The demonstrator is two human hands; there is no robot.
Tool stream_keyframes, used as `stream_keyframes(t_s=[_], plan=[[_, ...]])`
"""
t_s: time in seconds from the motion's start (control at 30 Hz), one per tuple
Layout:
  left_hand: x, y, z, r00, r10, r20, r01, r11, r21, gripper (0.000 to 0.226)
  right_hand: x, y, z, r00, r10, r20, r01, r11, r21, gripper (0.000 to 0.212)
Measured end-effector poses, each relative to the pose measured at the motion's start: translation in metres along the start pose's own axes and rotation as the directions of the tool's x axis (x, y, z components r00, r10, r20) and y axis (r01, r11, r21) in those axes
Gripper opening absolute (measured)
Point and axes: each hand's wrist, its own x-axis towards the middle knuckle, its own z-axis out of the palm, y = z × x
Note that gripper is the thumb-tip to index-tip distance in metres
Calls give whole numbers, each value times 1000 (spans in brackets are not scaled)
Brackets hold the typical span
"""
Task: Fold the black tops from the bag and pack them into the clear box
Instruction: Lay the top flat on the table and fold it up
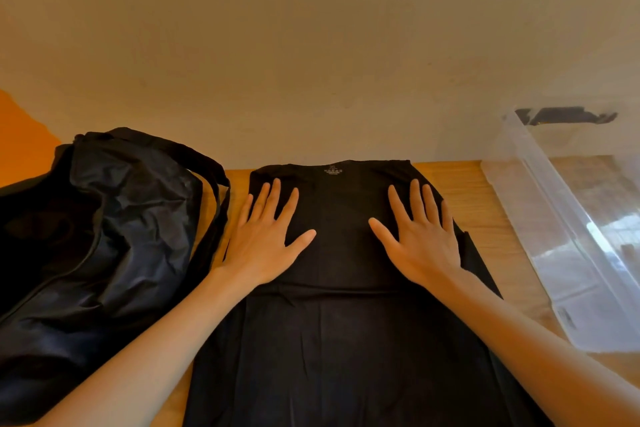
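Observation:
A black top (341, 340) lies flat on the wooden table (478, 204), its collar with a small grey label at the far edge. Both side edges look folded inward, making a long strip that runs toward me. My left hand (266, 236) presses flat on its upper left part, fingers spread. My right hand (420, 236) presses flat on the upper right part in the same way. The black bag (90, 246) slumps on the left, straps hanging beside my left wrist. The clear box (568, 218) stands at the right, open, with nothing black inside that I can see.
A plain beige wall (311, 62) rises right behind the table. A dark latch or handle (564, 114) shows at the box's far rim. Bare wood shows between the top and the box.

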Motion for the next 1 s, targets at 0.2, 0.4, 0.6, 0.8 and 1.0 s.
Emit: stream_keyframes(t_s=[0.2,0.4,0.6,0.8,1.0], plan=[[-3,-4,-8,1000,26,-15,-27,996,-89,99,-6,-10,-17,1000,18,17,-19,998,67,83],[46,-17,-21,966,-191,-175,132,944,-303,60,86,-2,-28,976,114,-188,-59,960,275,53],[89,-35,-23,940,-294,-173,203,890,-409,34,109,5,-29,969,81,-232,30,898,438,16],[116,-27,-44,927,-340,157,356,675,-646,25,117,14,-44,964,226,-141,-62,706,705,11],[122,-33,-40,917,-398,-16,161,407,-899,14,121,20,-53,963,235,-133,-66,684,727,22]])
